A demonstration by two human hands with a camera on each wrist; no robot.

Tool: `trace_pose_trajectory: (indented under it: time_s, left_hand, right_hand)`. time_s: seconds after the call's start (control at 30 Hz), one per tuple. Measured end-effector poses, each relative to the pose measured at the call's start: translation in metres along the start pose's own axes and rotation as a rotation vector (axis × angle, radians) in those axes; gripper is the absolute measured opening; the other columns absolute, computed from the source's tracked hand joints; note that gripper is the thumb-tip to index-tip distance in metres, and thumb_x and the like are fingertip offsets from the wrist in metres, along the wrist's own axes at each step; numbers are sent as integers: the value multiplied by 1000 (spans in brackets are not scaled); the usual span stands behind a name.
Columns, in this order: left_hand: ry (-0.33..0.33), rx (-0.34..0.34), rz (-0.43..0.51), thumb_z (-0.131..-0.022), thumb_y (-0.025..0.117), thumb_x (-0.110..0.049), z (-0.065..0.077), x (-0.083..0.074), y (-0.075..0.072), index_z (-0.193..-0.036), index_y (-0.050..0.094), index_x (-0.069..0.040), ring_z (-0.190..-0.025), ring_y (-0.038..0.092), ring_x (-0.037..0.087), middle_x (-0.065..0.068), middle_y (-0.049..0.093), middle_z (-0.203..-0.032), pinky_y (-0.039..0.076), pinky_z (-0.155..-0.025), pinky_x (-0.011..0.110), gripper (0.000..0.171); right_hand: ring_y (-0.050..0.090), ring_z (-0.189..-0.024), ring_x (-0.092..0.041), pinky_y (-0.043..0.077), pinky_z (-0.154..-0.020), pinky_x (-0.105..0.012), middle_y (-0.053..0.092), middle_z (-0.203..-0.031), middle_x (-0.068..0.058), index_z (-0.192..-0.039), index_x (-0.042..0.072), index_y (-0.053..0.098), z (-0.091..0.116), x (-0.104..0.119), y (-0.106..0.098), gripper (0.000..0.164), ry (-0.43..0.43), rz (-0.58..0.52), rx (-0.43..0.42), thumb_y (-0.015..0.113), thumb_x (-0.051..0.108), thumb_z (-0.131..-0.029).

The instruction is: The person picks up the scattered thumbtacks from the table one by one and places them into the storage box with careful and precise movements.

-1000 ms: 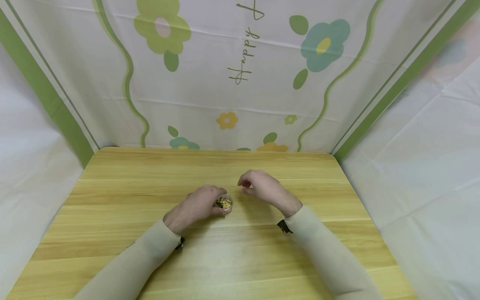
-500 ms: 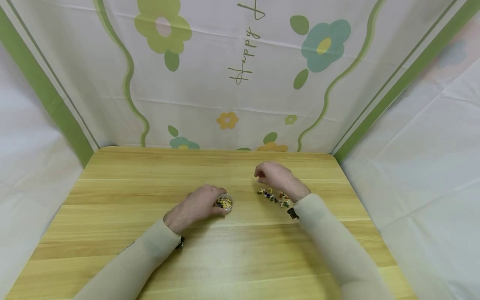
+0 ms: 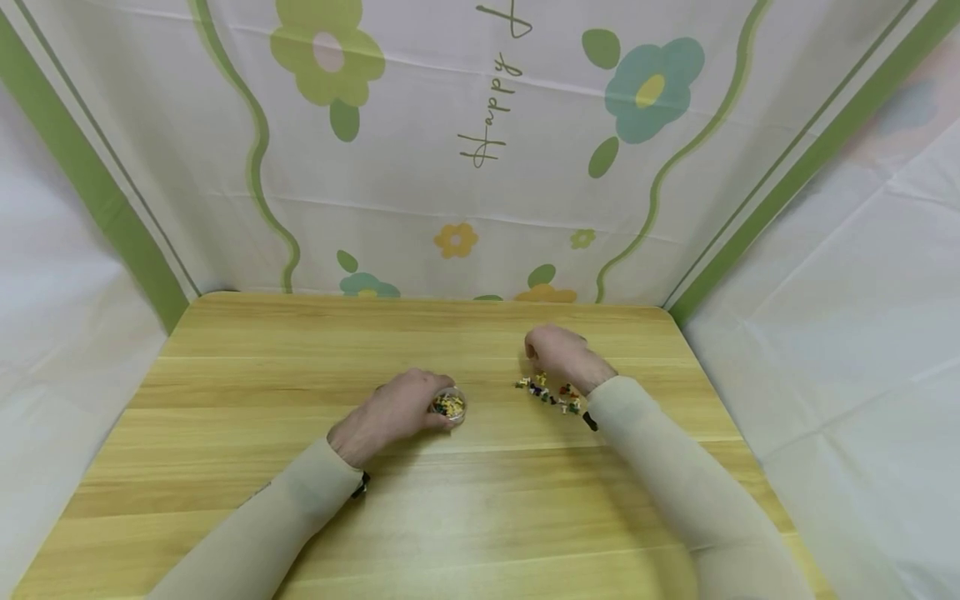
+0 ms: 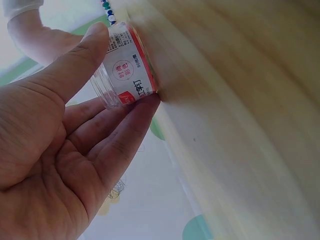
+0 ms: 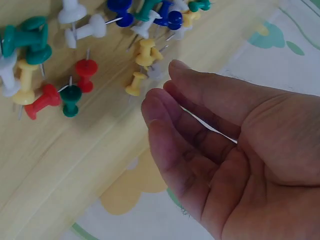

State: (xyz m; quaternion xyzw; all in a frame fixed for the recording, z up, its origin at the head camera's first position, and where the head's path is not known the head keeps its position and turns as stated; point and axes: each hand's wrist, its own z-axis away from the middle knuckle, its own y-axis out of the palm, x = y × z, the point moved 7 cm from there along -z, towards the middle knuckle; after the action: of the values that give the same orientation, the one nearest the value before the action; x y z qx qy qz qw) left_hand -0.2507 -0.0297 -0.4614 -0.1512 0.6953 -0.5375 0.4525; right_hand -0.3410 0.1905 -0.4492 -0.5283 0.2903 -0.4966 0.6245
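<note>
By the thumb and fingers of the left grip [image 3: 402, 406], a clear labelled jar [image 4: 126, 69] of coloured pins is being held upright on the counter [image 3: 472, 517], about midway between its left and right edges. Toward the right edge, loose pushpins [image 5: 146, 53] in 5 colours are lying scattered. On their far-edge side, the right grip [image 3: 566, 353] is being kept loosely cupped, thumb and fingertips parted.

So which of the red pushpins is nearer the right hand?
The red pushpin farther right in the right-wrist view; the other red pushpin lies farther from the right hand, beside a yellow pushpin.
</note>
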Motion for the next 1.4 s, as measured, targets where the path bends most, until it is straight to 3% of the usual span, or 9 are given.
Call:
trace_pose_trajectory:
  time_s: [0.17,0.27,0.37,0.47,0.63,1.1,1.27,1.4]
  left_hand:
    - [-13,10,-5,-86,85,-32,0,1,1,-123,69,-9,-90,62,14,2,72,-106,53,-80,33,47]
    - [-17,11,-4,-85,85,-33,0,2,1,-124,69,-9,-91,63,15,3,72,-107,54,-80,33,49]
    - [-13,10,2,-85,85,-33,0,2,2,-124,69,-8,-92,64,17,4,73,-108,54,-80,34,49]
    - [-10,7,15,-85,85,-32,0,1,1,-124,69,-7,-93,66,19,5,73,-108,55,-79,34,49]
    - [-16,6,27,-85,85,-31,0,1,0,-124,69,-7,-93,66,20,6,73,-108,55,-79,35,49]
    - [-13,9,-4,-85,85,-33,-1,2,1,-124,69,-7,-91,63,15,4,73,-107,54,-81,35,50]
    - [-18,8,-1,-85,85,-34,-1,3,1,-126,69,-6,-92,64,15,5,73,-109,54,-81,36,52]
    - [-5,3,3,-85,85,-33,-1,2,0,-122,70,-6,-88,63,14,3,73,-104,54,-79,35,48]
  right_hand:
    - [56,-73,-18,47,-60,-35,63,-83,0,-92,7,70,-3,-5,4,4,24,-8,12,70,3,-94]
    - [42,-62,-15,34,-53,-31,50,-71,1,-77,9,58,-5,-7,7,21,37,-27,18,69,2,-93]
    - [34,-60,-15,26,-53,-32,41,-68,0,-73,11,48,-7,-10,9,29,47,-46,19,66,-1,-93]
    - [45,-64,-14,36,-56,-31,52,-73,2,-78,11,60,-8,-9,8,19,27,-53,-7,66,1,-94]
    - [62,-82,-17,54,-75,-36,68,-92,0,-99,9,75,-6,3,2,7,-67,-83,-69,68,9,-98]
    - [65,-81,-8,56,-75,-29,71,-89,6,-99,11,75,9,52,-2,5,-193,-260,-224,76,13,-94]
    - [65,-85,-7,56,-79,-31,71,-92,8,-101,12,75,16,66,1,7,-209,-360,-298,75,16,-95]
    - [65,-87,-6,57,-77,-29,70,-93,11,-103,15,74,22,73,11,9,-169,-489,-344,75,22,-96]
